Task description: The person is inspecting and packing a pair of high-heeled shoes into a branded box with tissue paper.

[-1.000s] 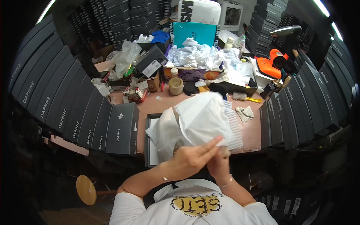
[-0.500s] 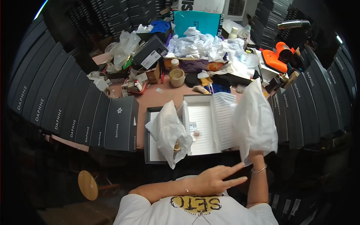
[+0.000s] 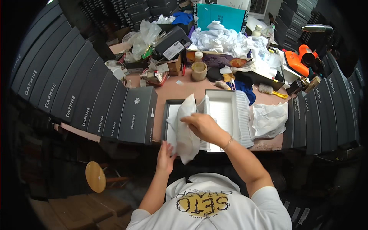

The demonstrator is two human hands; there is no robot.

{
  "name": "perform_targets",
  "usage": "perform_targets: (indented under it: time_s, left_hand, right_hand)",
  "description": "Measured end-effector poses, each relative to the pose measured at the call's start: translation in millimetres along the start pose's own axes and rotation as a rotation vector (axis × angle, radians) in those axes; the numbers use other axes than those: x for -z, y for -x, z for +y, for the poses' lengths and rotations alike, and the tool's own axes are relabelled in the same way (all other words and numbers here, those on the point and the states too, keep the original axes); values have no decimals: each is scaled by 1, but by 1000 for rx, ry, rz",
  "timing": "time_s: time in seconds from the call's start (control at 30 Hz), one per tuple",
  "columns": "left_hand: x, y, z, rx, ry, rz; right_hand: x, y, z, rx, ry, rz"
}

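A white tissue-wrapped bundle [image 3: 188,143] stands tilted over the left half of an open shoebox [image 3: 166,119]; what it wraps is hidden. My right hand [image 3: 207,129] pinches the upper part of this wrapping between thumb and fingers. Beside the bundle's lower left edge is my left hand [image 3: 165,158], fingers stretched upward and thumb apart; whether it touches the paper I cannot tell. The white-lined right half of the box [image 3: 221,109] has ribbed white foam sheet [image 3: 243,119] over its right side. A crumpled white bag [image 3: 270,120] lies flat farther right.
Dark grey shoeboxes [image 3: 134,115] stand in a row on the left, with more [image 3: 326,111] on the right. Toward the back are a jar [image 3: 199,71], a yellow-handled brush [image 3: 272,91], an orange tool [image 3: 297,61] and heaped white paper [image 3: 222,40]. A round wooden stool [image 3: 95,177] stands lower left.
My right hand has come out of the white bag, now lying on the table, and moved left onto the wrapped bundle. My left hand has swung left beside it. The view has shifted.
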State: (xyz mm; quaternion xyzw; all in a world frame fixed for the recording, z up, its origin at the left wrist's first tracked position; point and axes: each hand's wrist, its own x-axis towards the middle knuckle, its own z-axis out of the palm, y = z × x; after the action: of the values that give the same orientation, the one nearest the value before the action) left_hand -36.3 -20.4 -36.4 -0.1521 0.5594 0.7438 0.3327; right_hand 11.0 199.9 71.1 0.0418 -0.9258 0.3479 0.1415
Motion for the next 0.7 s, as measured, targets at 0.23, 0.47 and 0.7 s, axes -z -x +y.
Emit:
perform_targets:
  time_s: [0.23, 0.47, 0.7]
  left_hand:
    - [-21, -8, 8, 18, 465, -590]
    - [-130, 34, 52, -1123, -520, -275]
    - [-200, -38, 14, -1012, -1522, -1085]
  right_hand:
    - [30, -6, -48, 204, -359, -314]
    - [38, 61, 26, -399, -1120, 305]
    - [44, 180, 82, -341, -1460, 1007]
